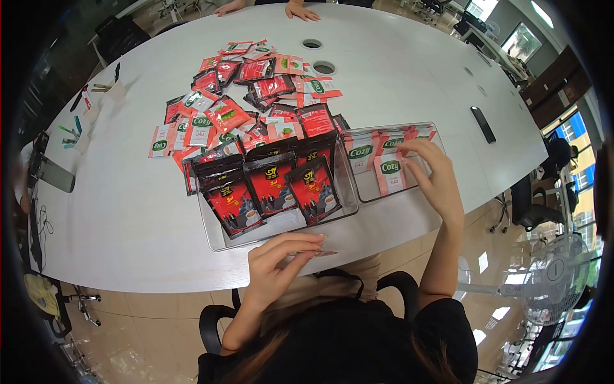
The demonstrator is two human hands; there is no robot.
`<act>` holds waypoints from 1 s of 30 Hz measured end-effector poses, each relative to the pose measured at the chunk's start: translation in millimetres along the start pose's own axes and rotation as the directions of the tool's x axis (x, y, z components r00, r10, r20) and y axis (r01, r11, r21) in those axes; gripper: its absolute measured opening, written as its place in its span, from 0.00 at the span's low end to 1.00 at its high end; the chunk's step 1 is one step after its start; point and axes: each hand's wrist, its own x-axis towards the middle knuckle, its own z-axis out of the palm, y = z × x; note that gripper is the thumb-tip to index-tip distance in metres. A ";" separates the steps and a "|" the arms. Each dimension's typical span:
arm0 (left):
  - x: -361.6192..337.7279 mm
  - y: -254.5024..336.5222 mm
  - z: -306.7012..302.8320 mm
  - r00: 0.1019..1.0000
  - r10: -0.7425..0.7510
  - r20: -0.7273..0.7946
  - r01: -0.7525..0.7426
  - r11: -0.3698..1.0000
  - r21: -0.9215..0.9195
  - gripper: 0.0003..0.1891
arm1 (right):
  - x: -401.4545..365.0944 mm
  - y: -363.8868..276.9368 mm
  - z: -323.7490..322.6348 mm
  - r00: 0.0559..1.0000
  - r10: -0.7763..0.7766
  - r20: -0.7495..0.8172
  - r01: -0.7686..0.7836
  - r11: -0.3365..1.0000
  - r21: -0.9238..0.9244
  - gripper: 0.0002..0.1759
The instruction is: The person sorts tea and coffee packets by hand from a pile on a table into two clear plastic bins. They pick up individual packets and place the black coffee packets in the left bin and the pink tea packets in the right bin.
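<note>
My right hand (437, 176) reaches over a clear tray (384, 196), thumb and fingertips closed at the top of a pink-and-white Cozy tea sachet (391, 174). More Cozy sachets stand behind it. Just off the table's front edge, my left hand (276, 261) pinches a thin sachet (318, 253), seen almost edge-on, so its print is hidden. A second clear tray (217, 238) at the left holds several red-and-black G7 coffee sachets (272, 187) propped upright in rows.
Behind the trays, a loose heap of mixed sachets (224, 114) covers the table's middle. A black phone (483, 124) lies at right. Pen holders and a dark bottle (56, 174) stand at left. Another person's hands (300, 11) rest at the far edge. A fan (555, 269) stands at right.
</note>
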 end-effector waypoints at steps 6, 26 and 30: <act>-0.1 -1.5 0.9 1.000 0.000 0.012 0.000 1.000 -0.004 0.08 | -5.7 -4.6 -14.8 0.950 0.217 0.222 -0.225 0.974 0.010 0.13; 0.0 0.4 0.1 1.000 0.005 0.008 -0.005 1.000 0.015 0.08 | 4.0 -11.3 -18.8 0.793 0.328 0.514 -0.260 0.944 -0.202 0.24; 0.3 0.0 0.8 1.000 0.003 0.001 -0.003 1.000 0.014 0.08 | 10.7 -8.8 -23.3 0.752 0.356 0.555 -0.259 0.934 -0.247 0.23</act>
